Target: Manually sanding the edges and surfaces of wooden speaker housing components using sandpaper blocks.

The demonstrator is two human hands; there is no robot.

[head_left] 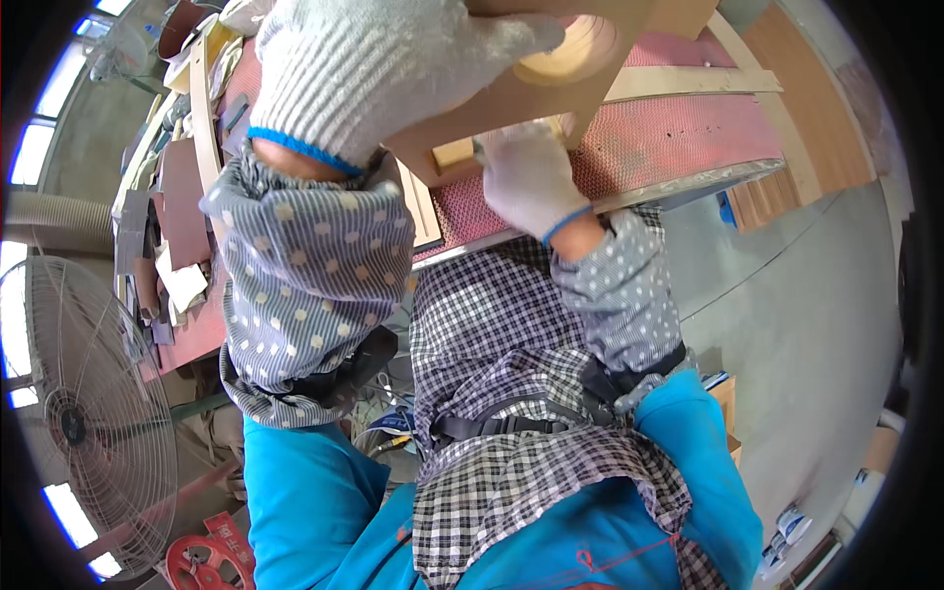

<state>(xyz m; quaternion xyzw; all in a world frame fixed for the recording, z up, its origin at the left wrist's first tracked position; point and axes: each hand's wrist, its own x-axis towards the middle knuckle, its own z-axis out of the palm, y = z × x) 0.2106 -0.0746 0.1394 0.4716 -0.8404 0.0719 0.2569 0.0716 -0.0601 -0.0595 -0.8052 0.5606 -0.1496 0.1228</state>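
My left hand [379,74], in a white knitted glove with a blue cuff edge, grips a tan wooden box-like piece [497,103] at the top of the view. Its thumb stretches across toward a round hole [575,54] in the piece. The other left fingers are partly hidden. My right hand [534,180], gloved the same way, is closed at the lower opening of the piece, close to the table edge. A small greyish edge shows by its fingers, but what they hold is hidden. Beneath the piece lies a red, mesh-textured tabletop [678,138].
Wooden strips [693,82] lie on the table's right part, with wood boards [806,98] beyond. Sandpaper sheets [180,202] and scraps pile up on the left. A large caged fan [79,413] stands at the lower left, near a red wheel-like reel [206,565].
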